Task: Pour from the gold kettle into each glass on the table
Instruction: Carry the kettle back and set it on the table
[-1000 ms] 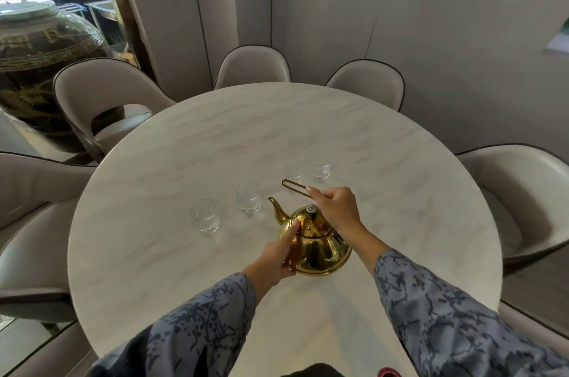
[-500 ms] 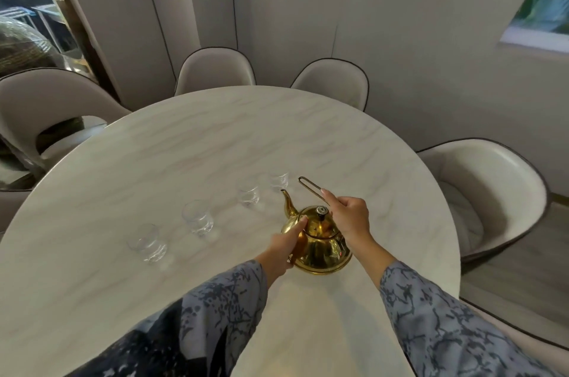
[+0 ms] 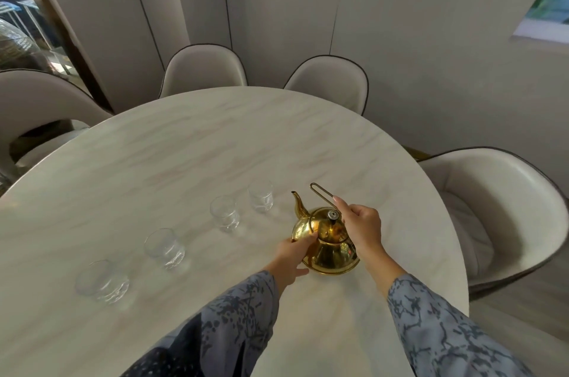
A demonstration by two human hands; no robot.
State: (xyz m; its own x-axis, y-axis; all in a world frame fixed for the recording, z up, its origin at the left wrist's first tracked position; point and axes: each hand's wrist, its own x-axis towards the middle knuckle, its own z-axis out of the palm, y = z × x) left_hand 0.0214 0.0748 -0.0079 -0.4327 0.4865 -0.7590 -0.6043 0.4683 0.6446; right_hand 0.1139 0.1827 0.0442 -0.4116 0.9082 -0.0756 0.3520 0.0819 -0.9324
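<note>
Gold kettle (image 3: 326,242) sits upright on the round marble table (image 3: 184,145), toward its right edge and nearer the person's side, spout pointing away and slightly left. Right hand (image 3: 360,222) pinches the thin wire handle (image 3: 320,192), which is swung up and leans away from the person; fingers closed around the wire near its lower end. Left hand (image 3: 294,252) rests against the kettle's left flank, fingers pressed on the body, not wrapped around it. Four clear glasses stand in a diagonal row left of the kettle, each apart from the next: first glass (image 3: 261,196) just beside the spout, second glass (image 3: 224,213), third glass (image 3: 164,245), fourth glass (image 3: 100,279) nearest the table's near-left edge. Can't tell whether any of them holds liquid. Both sleeves (image 3: 437,324) grey-blue patterned.
</note>
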